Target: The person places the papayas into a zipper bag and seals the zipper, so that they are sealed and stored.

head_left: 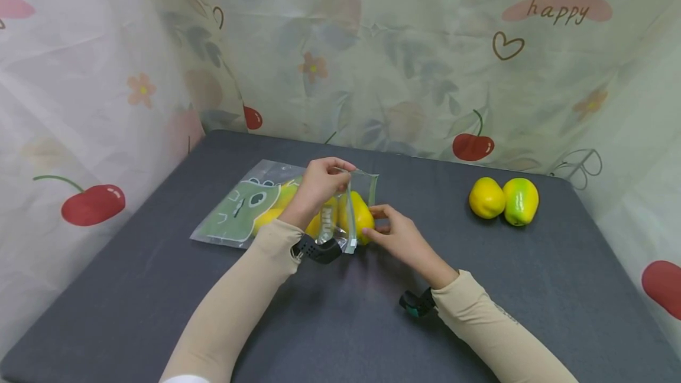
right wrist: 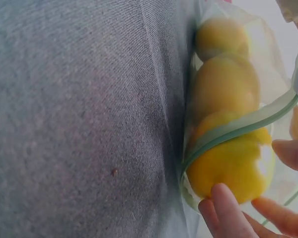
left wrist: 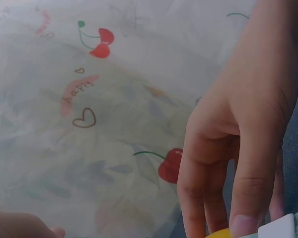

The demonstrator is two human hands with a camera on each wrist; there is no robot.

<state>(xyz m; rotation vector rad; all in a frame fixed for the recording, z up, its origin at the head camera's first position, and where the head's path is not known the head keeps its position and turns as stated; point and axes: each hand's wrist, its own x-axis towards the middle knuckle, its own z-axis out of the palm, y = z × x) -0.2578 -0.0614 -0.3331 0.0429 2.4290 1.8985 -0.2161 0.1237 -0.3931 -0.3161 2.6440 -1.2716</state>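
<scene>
A clear zip bag [head_left: 268,165] printed with a green cartoon face lies on its side, several yellow fruits inside. At its upper edge, my left hand [head_left: 321,187] pinches the plastic near the zip strip, lifting the mouth. A plump, smooth yellow fruit [right wrist: 228,168] sits at the mouth, partly behind the green zip strip [right wrist: 248,126]. My right hand [head_left: 398,238] has thumb and fingers curled about this fruit's outer end. A white slider [left wrist: 277,229] is at the strip's near end. In the left wrist view my right hand [left wrist: 233,144] reaches down over the fruit.
Two more fruits, a round yellow one [head_left: 486,198] and a yellow-green one [head_left: 521,201], touch each other at the right of the dark grey table [head_left: 340,330]. Printed cloth [head_left: 393,75] hangs behind and at both sides. A thin wire loop [head_left: 582,167] hangs by the back right corner.
</scene>
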